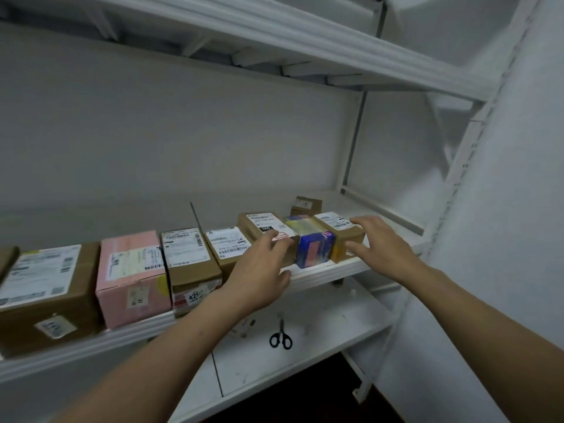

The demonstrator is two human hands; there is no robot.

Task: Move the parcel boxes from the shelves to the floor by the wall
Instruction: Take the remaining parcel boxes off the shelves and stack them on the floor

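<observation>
Seemingly early on: a row of parcel boxes (134,270) fills the shelf (320,279) across mid-frame; floor drop spot not in view. Left hand (262,270) rests open-fingered on a brown box (259,228) right of centre. Right hand (381,242), fingers spread, nothing gripped yet, is at the end box (338,232), w/ a blue box (314,248) btw them.

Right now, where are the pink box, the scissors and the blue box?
pink box (131,300): head view, its front face.
scissors (281,330): head view, the pivot.
blue box (314,250): head view, its front end.
</observation>
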